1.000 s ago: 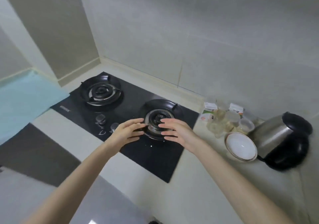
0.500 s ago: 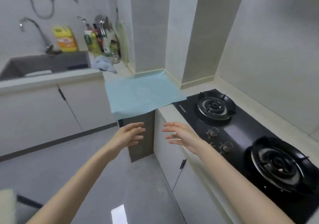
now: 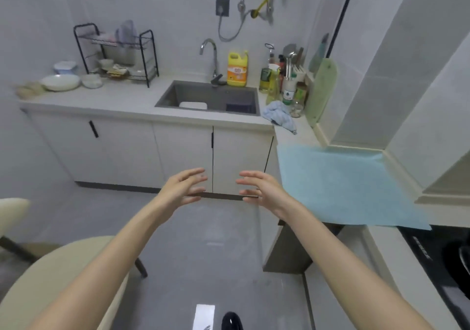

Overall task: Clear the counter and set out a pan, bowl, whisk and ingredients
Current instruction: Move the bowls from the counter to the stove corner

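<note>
Head view. Both forearms reach forward over the grey floor. The left hand (image 3: 181,190) is released, fingers spread and lightly bent, grasping nothing. The right hand (image 3: 264,190) is the same: loose, fingers apart, nothing in it. The palms face each other with a gap between them, in front of the white cabinet doors (image 3: 183,156) and touching no surface.

The counter (image 3: 132,101) runs along the far wall and turns toward the viewer on the right. At its far left end sits a wide white bowl (image 3: 60,82), with a smaller clear bowl (image 3: 91,80) just beside it and a lidded container (image 3: 64,66) behind. A black wire dish rack (image 3: 145,59) stands next to them, holding dishes too blurred to identify.

The sink (image 3: 203,93) is set in the middle of the counter, with the faucet (image 3: 212,52) behind it and a yellow detergent bottle (image 3: 237,70) just to the right of the tap. A cluster of bottles (image 3: 282,80) fills the corner. A green cutting board (image 3: 321,90) leans upright against the wall there. A crumpled blue cloth (image 3: 278,116) lies at the sink's right corner.

A light-blue sheet (image 3: 343,187) lies flat on the near right stretch of counter, near the right hand. The black stove (image 3: 437,256) edge shows lower right. A cream chair (image 3: 58,273) is at lower left.
</note>
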